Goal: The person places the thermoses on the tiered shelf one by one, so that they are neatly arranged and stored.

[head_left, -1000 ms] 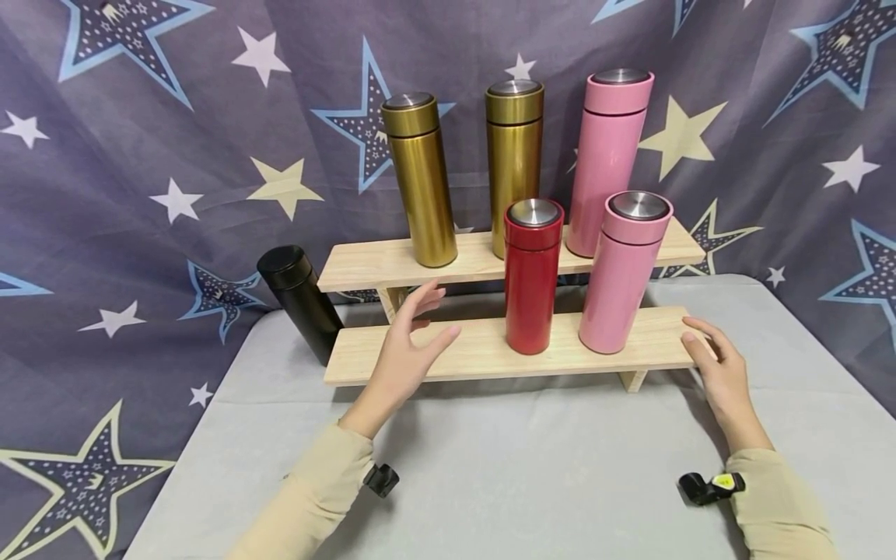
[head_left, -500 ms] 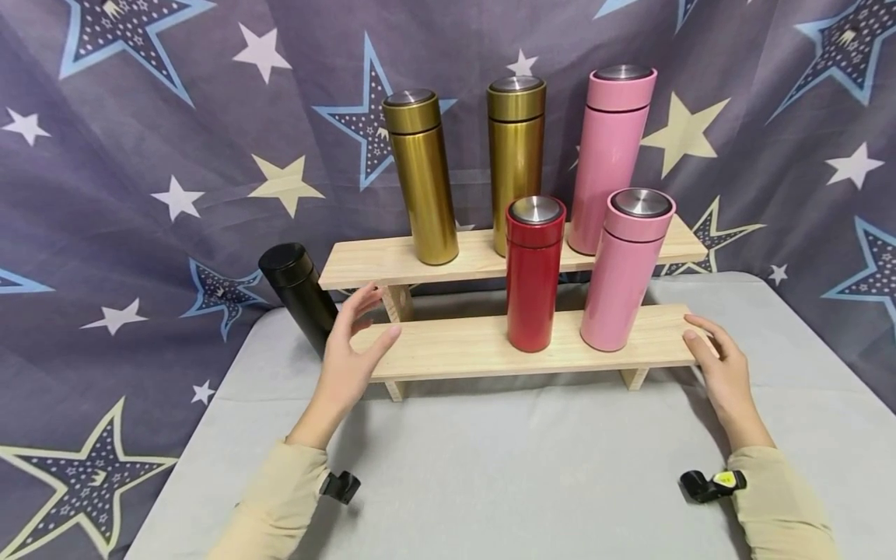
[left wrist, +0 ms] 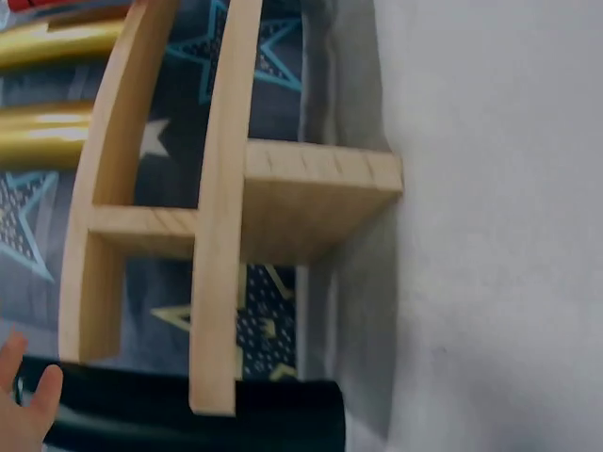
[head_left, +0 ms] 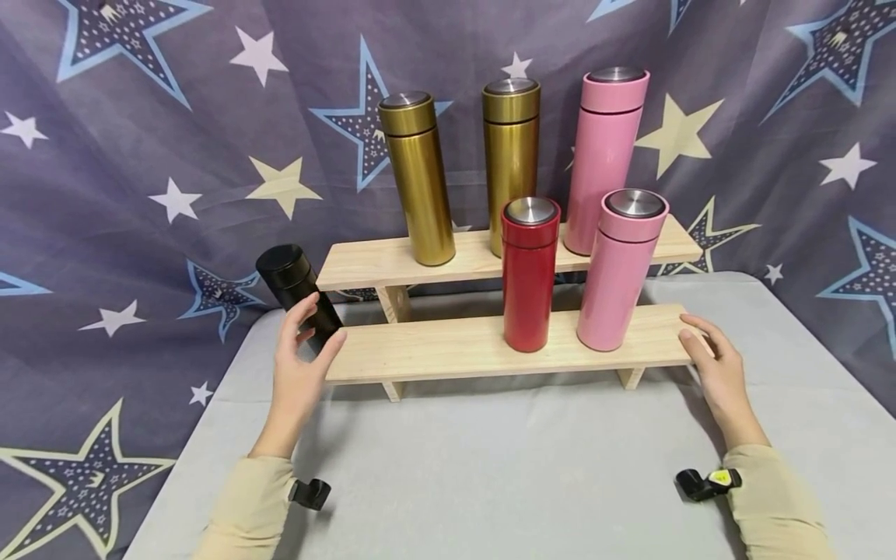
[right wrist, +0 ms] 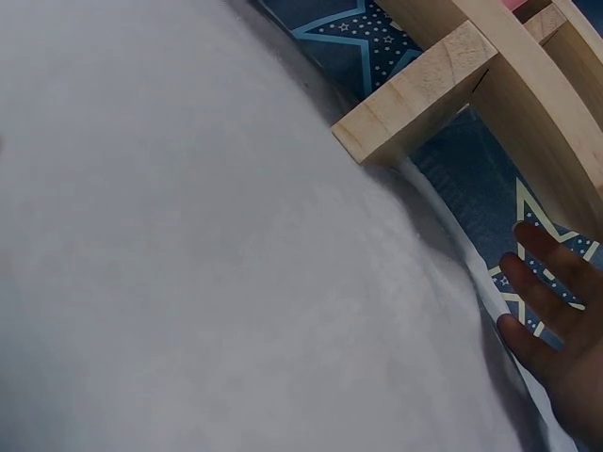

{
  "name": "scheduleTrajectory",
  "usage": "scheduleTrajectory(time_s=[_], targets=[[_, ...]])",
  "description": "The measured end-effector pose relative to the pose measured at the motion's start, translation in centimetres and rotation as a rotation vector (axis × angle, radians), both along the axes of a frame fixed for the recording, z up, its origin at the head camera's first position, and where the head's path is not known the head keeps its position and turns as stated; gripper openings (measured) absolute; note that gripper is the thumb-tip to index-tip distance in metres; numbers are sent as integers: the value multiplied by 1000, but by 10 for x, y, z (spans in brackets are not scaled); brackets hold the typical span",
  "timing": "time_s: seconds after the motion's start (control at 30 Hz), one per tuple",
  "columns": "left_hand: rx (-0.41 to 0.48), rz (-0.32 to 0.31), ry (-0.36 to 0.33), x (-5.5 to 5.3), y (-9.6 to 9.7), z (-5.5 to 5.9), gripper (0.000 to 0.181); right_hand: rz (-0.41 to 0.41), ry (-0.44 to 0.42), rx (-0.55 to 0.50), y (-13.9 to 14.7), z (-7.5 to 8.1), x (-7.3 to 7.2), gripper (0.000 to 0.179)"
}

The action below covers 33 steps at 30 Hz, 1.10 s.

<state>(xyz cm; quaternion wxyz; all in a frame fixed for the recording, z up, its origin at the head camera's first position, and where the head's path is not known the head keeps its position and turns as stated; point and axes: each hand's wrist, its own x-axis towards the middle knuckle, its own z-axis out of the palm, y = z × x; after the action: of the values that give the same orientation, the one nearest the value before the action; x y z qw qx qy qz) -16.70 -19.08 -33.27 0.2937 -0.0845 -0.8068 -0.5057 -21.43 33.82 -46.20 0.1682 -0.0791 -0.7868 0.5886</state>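
Note:
My left hand is beside the black vacuum flask, thumb and fingers spread apart across its lower part. This flask stands upright on the table, left of a two-tier wooden stand; in the left wrist view its dark body runs past the shelf ends. At the stand's right end my right hand has its fingertips right at the lower shelf's edge, holding nothing. On the lower tier are a red flask and a pink flask. Part of the black flask is hidden behind my left fingers.
Two gold flasks and another pink flask stand on the upper tier. A star-patterned cloth hangs behind the grey-covered table. The stand's wooden legs show underneath.
My left hand has moved left from in front of the lower shelf to the black flask. The right hand keeps its place at the shelf's end. The flasks have not moved.

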Motion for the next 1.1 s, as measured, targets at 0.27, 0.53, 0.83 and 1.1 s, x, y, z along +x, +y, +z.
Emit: scheduleTrajectory(time_s=[0.27, 0.53, 0.83, 1.1], targets=[[76, 113, 10, -14, -33, -22, 64, -9, -4, -3, 0, 0, 2, 43], [77, 188, -26, -24, -56, -36, 79, -2, -11, -11, -2, 1, 1, 44], [68, 174, -171, -21, -45, -23, 86, 8, -46, -7, -1, 2, 0, 47], [36, 177, -133, -49, -70, -51, 88, 0, -48, -8, 0, 1, -1, 47]])
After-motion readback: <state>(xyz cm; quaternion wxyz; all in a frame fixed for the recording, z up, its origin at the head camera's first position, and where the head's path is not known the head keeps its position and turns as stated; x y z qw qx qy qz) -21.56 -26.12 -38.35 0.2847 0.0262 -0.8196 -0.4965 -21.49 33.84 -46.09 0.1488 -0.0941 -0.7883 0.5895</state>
